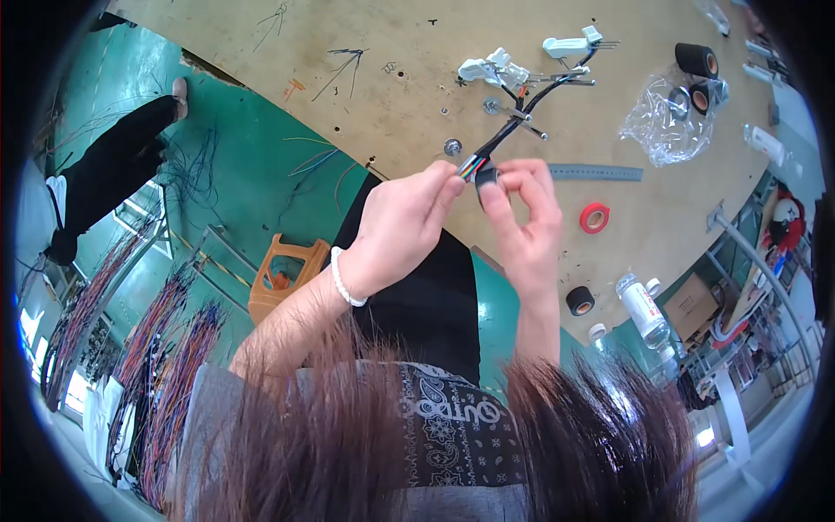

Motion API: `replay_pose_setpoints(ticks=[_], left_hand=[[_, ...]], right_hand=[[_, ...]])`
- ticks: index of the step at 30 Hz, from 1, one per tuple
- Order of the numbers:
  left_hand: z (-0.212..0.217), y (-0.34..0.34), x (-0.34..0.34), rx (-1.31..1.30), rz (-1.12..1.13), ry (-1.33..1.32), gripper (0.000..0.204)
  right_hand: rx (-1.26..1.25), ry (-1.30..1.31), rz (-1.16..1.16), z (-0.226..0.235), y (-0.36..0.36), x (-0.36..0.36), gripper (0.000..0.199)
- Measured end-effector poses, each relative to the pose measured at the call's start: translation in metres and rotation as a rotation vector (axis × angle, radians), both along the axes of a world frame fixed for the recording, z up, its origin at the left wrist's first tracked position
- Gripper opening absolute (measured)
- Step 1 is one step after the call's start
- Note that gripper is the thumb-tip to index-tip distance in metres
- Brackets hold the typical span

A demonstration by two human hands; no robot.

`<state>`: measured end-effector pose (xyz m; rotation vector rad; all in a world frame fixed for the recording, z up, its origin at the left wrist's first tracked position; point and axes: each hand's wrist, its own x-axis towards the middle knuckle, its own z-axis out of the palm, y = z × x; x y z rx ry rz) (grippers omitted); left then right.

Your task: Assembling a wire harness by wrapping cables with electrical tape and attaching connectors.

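My left hand (404, 211) is closed, its thumb and fingers pinching the near end of a wire harness (500, 139). Coloured wires show bare just beyond those fingertips, and farther out the bundle is wrapped in black. In my right hand (526, 209) is a roll of black tape (486, 177), held between thumb and fingers right against the bundle. From there the harness runs up and to the right past metal pegs (537, 132) on the board. It branches toward white connectors (494, 68) and another white connector (567, 47).
A steel ruler (600, 173) and a red tape roll (594, 217) lie right of my hands. Black tape rolls (696, 60) sit by a clear plastic bag (665, 122). An orange stool (287, 274) stands at left, near hanging wire bundles (165, 348). A bottle (642, 309) is at lower right.
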<state>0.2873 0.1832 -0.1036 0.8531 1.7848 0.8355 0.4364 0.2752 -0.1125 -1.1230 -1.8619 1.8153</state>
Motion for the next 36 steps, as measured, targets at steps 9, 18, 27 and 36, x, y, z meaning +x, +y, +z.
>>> replay_pose_setpoints(ticks=[9, 18, 27, 36], left_hand=[[-0.009, -0.003, 0.004, 0.19, -0.033, 0.155, 0.012], [0.001, 0.008, -0.038, 0.064, -0.01, -0.089, 0.022], [-0.003, 0.019, -0.055, 0.259, -0.151, 0.201, 0.013], [-0.017, 0.002, -0.046, 0.324, -0.237, 0.341, 0.015]], right_hand=[[-0.448, -0.116, -0.554, -0.003, -0.009, -0.056, 0.029], [-0.576, 0.253, -0.45, -0.028, -0.025, -0.046, 0.033], [-0.307, -0.005, -0.187, 0.0, -0.006, -0.037, 0.022], [-0.185, -0.11, -0.144, 0.037, 0.007, -0.062, 0.028]])
